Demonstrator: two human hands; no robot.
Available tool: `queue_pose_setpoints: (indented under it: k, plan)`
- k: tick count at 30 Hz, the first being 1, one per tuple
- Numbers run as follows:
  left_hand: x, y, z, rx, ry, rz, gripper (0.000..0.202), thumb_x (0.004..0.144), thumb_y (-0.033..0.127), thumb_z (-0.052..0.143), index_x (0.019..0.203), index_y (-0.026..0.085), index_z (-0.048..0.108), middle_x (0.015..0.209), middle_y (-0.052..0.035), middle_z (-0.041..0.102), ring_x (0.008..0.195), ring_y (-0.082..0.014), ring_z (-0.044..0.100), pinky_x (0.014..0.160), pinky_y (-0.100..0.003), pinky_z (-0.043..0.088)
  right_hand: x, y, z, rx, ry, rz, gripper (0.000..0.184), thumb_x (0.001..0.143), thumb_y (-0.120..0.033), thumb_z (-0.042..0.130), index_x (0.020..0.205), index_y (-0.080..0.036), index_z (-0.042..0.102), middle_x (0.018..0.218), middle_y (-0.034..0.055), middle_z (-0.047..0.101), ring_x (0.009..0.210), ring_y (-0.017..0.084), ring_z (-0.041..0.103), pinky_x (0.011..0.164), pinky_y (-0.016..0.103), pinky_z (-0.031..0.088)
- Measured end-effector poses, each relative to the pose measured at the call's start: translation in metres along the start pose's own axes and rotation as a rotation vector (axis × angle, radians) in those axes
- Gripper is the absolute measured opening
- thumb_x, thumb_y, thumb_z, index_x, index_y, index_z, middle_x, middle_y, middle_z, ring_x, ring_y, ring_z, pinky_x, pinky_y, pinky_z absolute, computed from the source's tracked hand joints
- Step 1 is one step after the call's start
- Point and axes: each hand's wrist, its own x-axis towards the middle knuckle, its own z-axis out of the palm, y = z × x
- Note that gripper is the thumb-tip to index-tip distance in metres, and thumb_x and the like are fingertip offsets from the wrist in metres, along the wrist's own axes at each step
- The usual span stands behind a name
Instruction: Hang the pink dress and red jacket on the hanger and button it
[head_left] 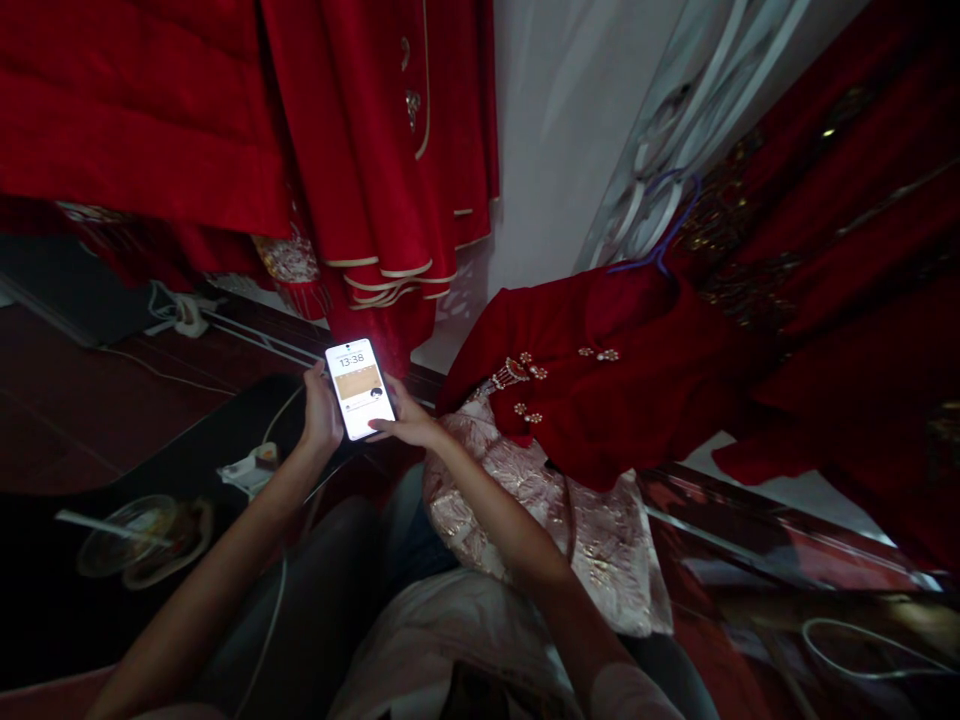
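Observation:
A lit smartphone [358,388] is held upright in front of me, its screen showing the time 13:38. My left hand [322,408] grips the phone along its left edge. Along the right edge, my right hand [411,418] closes around it, the thumb lying over the lower screen. Just right of my hands, a red garment [600,370] with pearl-like ornaments lies over a pale, shiny brocade cloth [517,510] that spreads across my lap. A purple hanger [664,240] sticks out of the garment's neck.
Red garments [375,130] with gold piping hang ahead. More dark red embellished cloth [847,220] hangs at the right. A clear bowl [131,535] with a white utensil and a white adapter-like item [251,470] sit at the left, near cables. A white cord [862,660] lies lower right.

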Motion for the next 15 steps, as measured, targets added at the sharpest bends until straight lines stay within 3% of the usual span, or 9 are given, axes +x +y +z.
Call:
queue_pose_setpoints:
  k: [15]
  plan:
    - [-0.002, -0.005, 0.001, 0.007, 0.013, 0.048, 0.037, 0.085, 0.046, 0.043, 0.094, 0.015, 0.062, 0.086, -0.0072, 0.071, 0.080, -0.0247, 0.068, 0.071, -0.034, 0.056, 0.001, 0.016, -0.007, 0.034, 0.027, 0.000, 0.098, 0.061, -0.021, 0.079, 0.138, -0.033, 0.019, 0.141, 0.0079, 0.039, 0.114, 0.027, 0.056, 0.083, 0.052, 0.057]
